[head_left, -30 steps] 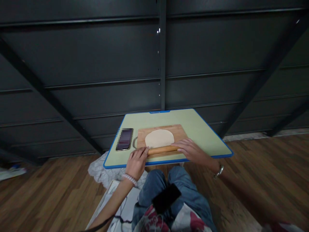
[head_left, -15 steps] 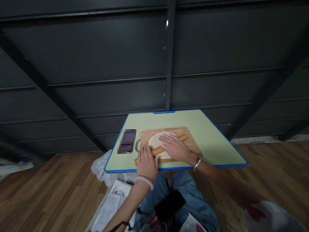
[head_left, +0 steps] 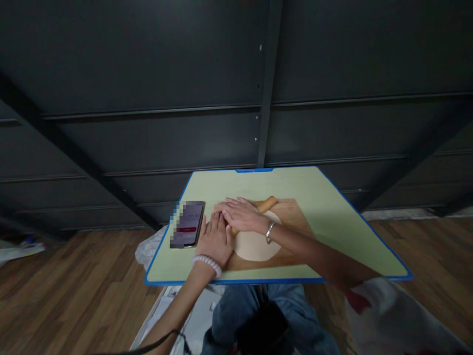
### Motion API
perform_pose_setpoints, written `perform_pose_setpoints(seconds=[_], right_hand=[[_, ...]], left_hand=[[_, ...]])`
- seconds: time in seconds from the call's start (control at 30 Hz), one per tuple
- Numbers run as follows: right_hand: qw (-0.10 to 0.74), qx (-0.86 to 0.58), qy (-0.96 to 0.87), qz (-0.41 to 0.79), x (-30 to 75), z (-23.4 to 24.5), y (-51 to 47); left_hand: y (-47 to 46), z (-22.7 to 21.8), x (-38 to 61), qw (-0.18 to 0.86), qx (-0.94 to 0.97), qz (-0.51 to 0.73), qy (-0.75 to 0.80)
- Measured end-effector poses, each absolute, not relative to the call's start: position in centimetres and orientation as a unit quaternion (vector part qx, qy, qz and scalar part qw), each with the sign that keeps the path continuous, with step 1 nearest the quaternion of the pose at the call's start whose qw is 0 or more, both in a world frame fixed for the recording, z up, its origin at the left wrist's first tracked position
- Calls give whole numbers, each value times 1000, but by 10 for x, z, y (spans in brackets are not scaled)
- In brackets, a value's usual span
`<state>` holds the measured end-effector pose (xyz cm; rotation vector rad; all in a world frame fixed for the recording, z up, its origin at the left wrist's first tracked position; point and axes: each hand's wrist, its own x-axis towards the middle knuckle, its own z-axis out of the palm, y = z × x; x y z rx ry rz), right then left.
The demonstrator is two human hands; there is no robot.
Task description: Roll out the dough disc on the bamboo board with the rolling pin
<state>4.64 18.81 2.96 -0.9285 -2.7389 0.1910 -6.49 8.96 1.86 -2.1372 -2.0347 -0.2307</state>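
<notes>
A flat round sheet of pale dough (head_left: pixel 254 244) lies on a wooden cutting board (head_left: pixel 295 217) on a small green table with a blue rim (head_left: pixel 325 197). A wooden rolling pin (head_left: pixel 266 203) lies slanted across the dough's far left edge. My left hand (head_left: pixel 215 241) rests palm-down on the pin's near-left end, fingers flat. My right hand (head_left: pixel 242 214) lies over the pin's middle with fingers stretched out, pressing it down. Most of the pin is hidden under both hands.
A phone (head_left: pixel 187 223) with a lit screen lies on the table left of the board. A dark metal wall rises behind the table. Wooden floor surrounds it, with white paper (head_left: pixel 148 249) and my jeans-covered knees (head_left: pixel 240 310) below the near edge.
Both hands have pushed the rolling pin away from me across the dough, from the near edge to the far left edge. The camera has moved closer and lower.
</notes>
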Motion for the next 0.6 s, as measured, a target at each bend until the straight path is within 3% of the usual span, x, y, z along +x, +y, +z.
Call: perform_pose_setpoints(seconds=[0.33, 0.6], right_hand=[[128, -415, -898, 75, 17, 32, 223], [146, -354, -923, 27, 48, 28, 181]], left_hand=[[126, 22, -78, 54, -647, -44, -759], [90, 12, -54, 147, -669, -75, -725]])
